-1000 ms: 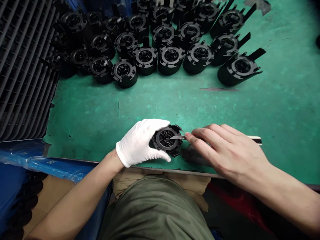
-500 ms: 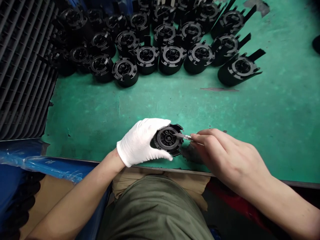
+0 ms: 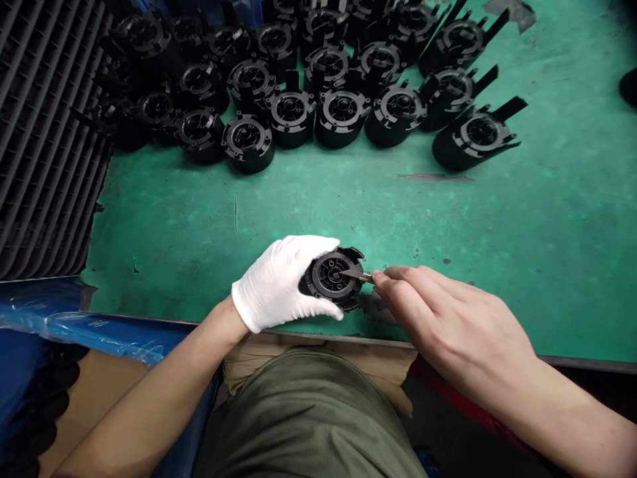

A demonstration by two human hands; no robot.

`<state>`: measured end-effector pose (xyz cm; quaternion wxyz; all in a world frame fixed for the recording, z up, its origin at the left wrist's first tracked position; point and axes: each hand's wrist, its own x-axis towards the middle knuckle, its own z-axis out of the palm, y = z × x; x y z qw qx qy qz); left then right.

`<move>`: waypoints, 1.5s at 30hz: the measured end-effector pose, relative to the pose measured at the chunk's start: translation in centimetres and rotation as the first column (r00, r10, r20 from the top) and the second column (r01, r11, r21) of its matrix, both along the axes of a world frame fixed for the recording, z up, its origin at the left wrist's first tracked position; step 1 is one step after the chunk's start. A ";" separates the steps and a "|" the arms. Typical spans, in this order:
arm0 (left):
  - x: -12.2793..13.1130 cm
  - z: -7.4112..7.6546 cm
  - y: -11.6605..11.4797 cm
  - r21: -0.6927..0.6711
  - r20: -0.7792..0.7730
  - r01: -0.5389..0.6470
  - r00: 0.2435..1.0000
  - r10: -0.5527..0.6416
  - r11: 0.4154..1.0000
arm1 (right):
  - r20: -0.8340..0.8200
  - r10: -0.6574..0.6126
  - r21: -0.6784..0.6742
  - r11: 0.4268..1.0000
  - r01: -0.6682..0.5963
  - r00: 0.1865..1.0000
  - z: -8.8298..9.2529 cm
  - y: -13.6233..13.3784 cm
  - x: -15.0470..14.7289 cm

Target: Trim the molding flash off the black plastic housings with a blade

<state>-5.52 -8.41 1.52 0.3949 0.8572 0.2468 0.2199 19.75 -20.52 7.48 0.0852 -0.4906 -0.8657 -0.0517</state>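
My left hand [image 3: 279,282], in a white glove, is wrapped round a round black plastic part [image 3: 332,279] near the front edge of the green table [image 3: 308,212]. My bare right hand [image 3: 448,318] pinches a small knife [image 3: 354,274]. Its thin metal blade points left and its tip rests on the inner rim of the part. The knife's handle is hidden under my fingers. Dark plastic shavings [image 3: 375,307] lie on the table just below the blade.
Several more black round parts [image 3: 343,109] stand in rows at the back of the table, some with long tabs [image 3: 475,136] at the right. A black ribbed grille [image 3: 44,153] lies at the left. Blue plastic film [image 3: 74,318] and a cardboard box [image 3: 99,385] sit below the table's left edge.
My right hand has drawn closer to me, so the knife's handle no longer shows. The blade tip shifted slightly across the part's rim. My left hand has kept still.
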 end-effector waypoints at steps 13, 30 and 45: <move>0.0 -0.3 0.1 0.007 -0.011 0.011 1.000 -0.011 1.000 | 0.071 -0.033 0.002 0.999 0.033 0.997 0.5 -0.9 -1.4; -0.1 -0.7 -0.3 0.060 -0.012 -0.098 0.995 0.099 0.993 | -0.109 -0.198 -0.004 0.980 0.198 0.974 -1.4 -2.0 -1.1; -0.6 -1.3 -0.8 0.322 0.053 -0.215 0.976 0.210 0.922 | -0.194 -0.118 -0.031 0.993 0.114 0.974 -2.4 -1.4 -1.1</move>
